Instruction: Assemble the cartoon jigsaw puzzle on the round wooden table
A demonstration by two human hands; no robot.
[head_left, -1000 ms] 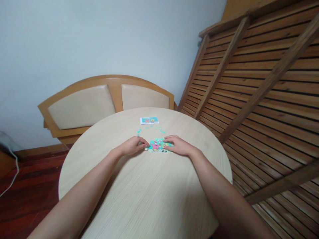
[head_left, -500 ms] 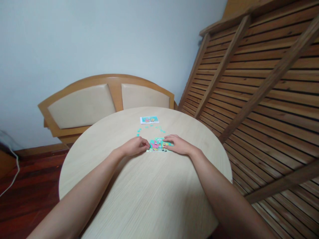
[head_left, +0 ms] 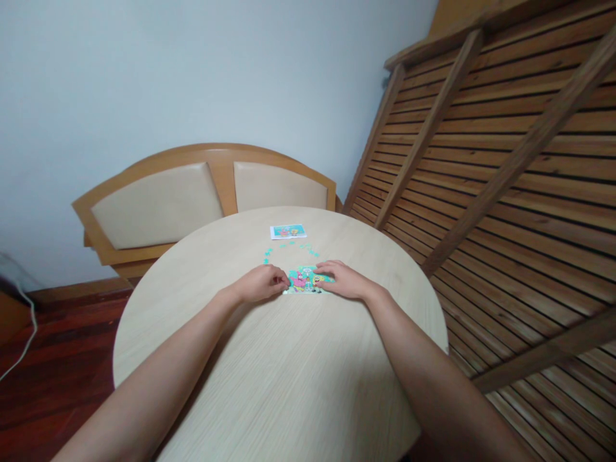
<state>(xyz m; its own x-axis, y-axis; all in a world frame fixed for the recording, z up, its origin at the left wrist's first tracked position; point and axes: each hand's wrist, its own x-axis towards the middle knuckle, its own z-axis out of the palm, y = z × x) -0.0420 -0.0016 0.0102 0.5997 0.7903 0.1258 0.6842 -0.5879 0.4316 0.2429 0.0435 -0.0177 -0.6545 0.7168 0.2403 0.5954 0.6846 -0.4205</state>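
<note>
A partly assembled jigsaw puzzle (head_left: 304, 281) with pink and yellow cartoon figures on a turquoise ground lies flat on the table. At its left edge is my left hand (head_left: 262, 282), with the fingers curled in and the tips at the border; whatever they may pinch is too small to make out. My right hand (head_left: 344, 278) rests over the puzzle's right part with fingers stretched out and apart, hiding some of that side. Beyond the puzzle, several loose turquoise puzzle pieces (head_left: 267, 253) are spread in a loose arc.
A picture card (head_left: 289, 231) with a similar cartoon scene lies farther back on the round pale wooden table (head_left: 269, 372). Behind the table stands a headboard (head_left: 158, 199) with cream panels. Slatted wooden boards (head_left: 505, 160) lean at the right. A white cable (head_left: 33, 327) hangs at the left.
</note>
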